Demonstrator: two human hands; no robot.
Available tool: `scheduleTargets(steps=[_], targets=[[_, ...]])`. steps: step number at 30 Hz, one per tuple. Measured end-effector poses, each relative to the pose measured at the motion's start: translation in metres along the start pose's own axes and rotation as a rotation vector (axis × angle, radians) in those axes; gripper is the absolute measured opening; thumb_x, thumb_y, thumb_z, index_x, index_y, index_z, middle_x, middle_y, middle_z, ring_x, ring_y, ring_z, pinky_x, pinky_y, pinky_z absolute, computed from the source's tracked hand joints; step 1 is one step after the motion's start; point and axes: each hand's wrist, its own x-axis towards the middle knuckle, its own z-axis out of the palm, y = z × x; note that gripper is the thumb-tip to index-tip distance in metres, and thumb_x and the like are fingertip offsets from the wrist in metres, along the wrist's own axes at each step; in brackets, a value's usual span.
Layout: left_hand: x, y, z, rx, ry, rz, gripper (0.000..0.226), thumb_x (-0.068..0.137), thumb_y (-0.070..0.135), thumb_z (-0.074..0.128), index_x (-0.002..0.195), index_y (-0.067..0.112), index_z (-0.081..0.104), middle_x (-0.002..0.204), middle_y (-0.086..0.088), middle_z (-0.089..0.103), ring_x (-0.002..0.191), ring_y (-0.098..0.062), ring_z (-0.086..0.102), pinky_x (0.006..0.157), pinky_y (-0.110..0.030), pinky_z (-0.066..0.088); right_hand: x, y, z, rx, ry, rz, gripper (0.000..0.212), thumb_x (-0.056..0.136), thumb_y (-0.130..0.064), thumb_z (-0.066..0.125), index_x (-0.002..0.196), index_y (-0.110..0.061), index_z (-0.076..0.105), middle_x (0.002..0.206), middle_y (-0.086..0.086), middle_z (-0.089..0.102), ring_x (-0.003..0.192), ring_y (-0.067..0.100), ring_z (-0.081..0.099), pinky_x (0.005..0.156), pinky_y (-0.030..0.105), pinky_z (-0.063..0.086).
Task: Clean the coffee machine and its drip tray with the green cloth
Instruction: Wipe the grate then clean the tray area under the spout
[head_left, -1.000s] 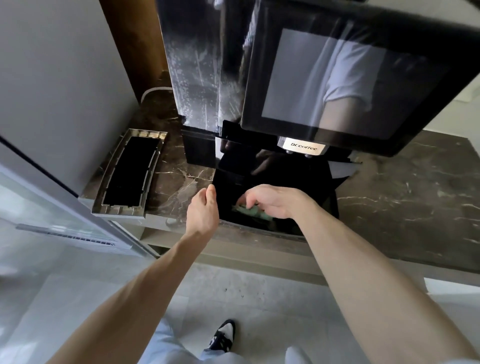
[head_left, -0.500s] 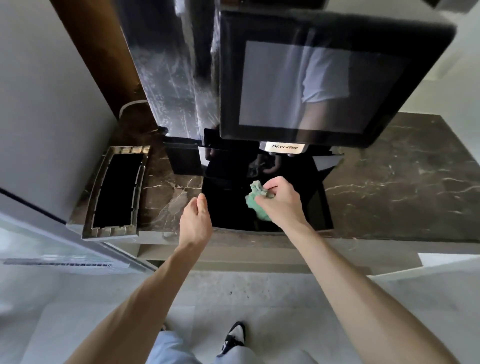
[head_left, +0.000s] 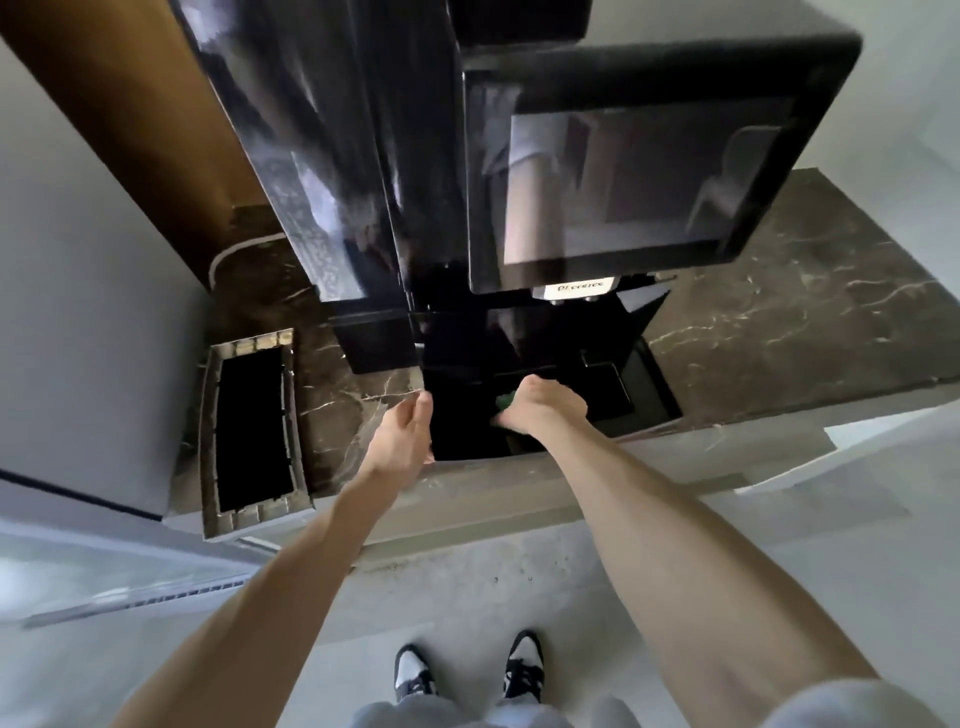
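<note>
Our right hand (head_left: 540, 411) grips the green cloth (head_left: 503, 401) inside the coffee machine (head_left: 363, 156); our left hand (head_left: 405, 436), fingers straight, touches its edge.

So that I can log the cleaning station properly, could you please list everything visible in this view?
coffee machine: one, glossy black, on the counter.
touchscreen: one, dark, on the machine's front.
drip tray: one, silver rim and black inside, on the counter left of the machine.
green cloth: one, green, in the machine's base, mostly hidden under the right hand.
counter: one, dark brown marble.
cable: one, white, at the back left.
shoes: two, black and white, on the grey floor.
left hand: one, fingers straight, at the base's left edge.
right hand: one, holding the green cloth down.
</note>
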Motion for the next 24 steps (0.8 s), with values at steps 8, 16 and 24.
scheduleTargets(steps=[8, 16, 24], targets=[[0.020, 0.000, -0.022, 0.070, -0.269, -0.016, 0.041, 0.112, 0.035, 0.033, 0.125, 0.010, 0.061, 0.089, -0.010, 0.078, 0.075, -0.018, 0.075, 0.084, -0.032, 0.061, 0.006, 0.004, 0.006, 0.090, 0.235, 0.168, 0.019, 0.093, -0.022, 0.064, 0.108, -0.011, 0.063, 0.079, 0.000, 0.056, 0.085, 0.027, 0.063, 0.068, 0.032, 0.043], [0.034, 0.000, -0.034, 0.092, -0.479, -0.001, 0.048, 0.113, 0.034, 0.029, 0.120, 0.003, 0.064, 0.098, -0.010, 0.080, 0.092, -0.022, 0.077, 0.098, -0.040, 0.057, -0.004, 0.019, 0.004, 0.009, 0.438, 0.270, 0.040, 0.087, -0.017, 0.075, 0.118, -0.004, 0.053, 0.110, 0.011, 0.069, 0.104, 0.031, 0.068, 0.071, 0.033, 0.042], [0.041, 0.002, -0.044, 0.069, -0.571, 0.016, 0.043, 0.113, 0.034, 0.031, 0.112, 0.006, 0.064, 0.098, -0.009, 0.079, 0.087, -0.018, 0.076, 0.088, -0.029, 0.058, 0.019, -0.032, -0.004, 1.274, 0.311, 0.495, 0.054, 0.100, -0.013, 0.055, 0.150, -0.005, 0.035, 0.151, 0.017, 0.046, 0.125, 0.030, 0.057, 0.083, 0.027, 0.052]])
